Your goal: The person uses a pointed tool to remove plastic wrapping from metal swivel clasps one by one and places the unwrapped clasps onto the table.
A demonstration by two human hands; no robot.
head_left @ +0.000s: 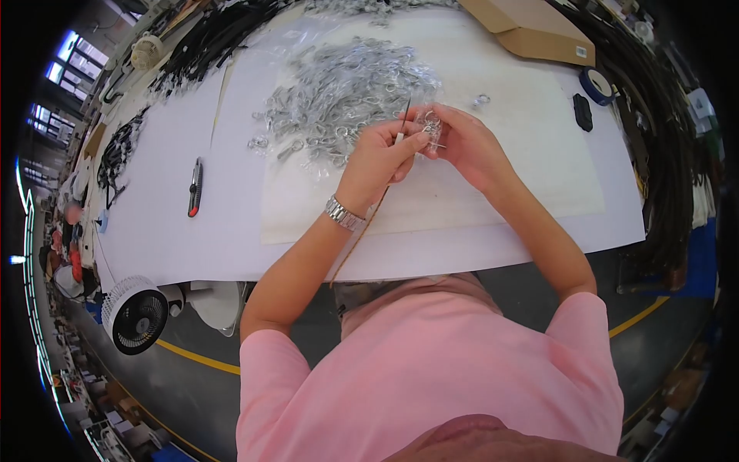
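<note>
Head view: we've got both hands together, left hand pinching a thin pointed tool, right hand gripping a clear packet with shiny metal in it. From packet: pile of bagged metal pieces at 10 o'clock, box cutter at 9.

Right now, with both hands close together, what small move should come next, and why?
Probably turn the thin pointed tool towards the clear packet: the left hand holds the tool with its tip pointing forward, while the right hand holds the packet close beside it.
</note>
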